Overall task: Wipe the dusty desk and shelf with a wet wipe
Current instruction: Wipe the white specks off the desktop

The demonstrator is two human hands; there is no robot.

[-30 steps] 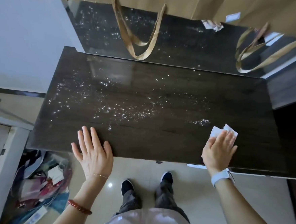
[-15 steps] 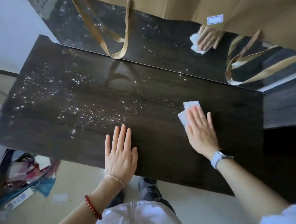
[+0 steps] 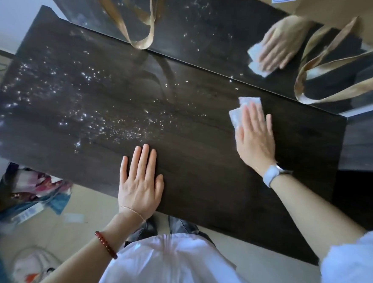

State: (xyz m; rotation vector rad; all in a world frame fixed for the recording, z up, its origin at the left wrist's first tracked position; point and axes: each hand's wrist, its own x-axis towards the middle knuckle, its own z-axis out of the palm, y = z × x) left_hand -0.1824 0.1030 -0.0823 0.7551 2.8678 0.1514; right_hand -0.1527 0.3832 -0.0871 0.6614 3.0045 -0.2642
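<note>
- Underfoot is a pale tiled floor (image 3: 248, 254), and over it stands a dark wood-grain surface (image 3: 192, 177) that fills most of the view.
- White dust specks (image 3: 84, 103) lie thick on the left and middle of the surface; the right part, near the wiping hand, looks mostly free of them.
- Along the far edge runs a glossy dark back panel (image 3: 202, 27) that mirrors the hand and wipe and also carries scattered specks.
- Tan paper bags (image 3: 335, 12) sit at the top of the view, their ribbon handles (image 3: 144, 39) hanging down in front of the panel.
- The right hand (image 3: 255, 137), fingers flat and spread a little, presses a white wet wipe (image 3: 237, 117) onto the surface toward the back right; the wipe sticks out past the fingertips on the left.
- A pale watch (image 3: 271, 175) is on that wrist.
- The left hand (image 3: 140, 182) lies flat and empty near the front edge, fingers straight and close together, with a thin chain and a red bead bracelet (image 3: 105, 245) on the arm.
- Coloured bags and clutter (image 3: 38, 188) lie on the floor at lower left.
</note>
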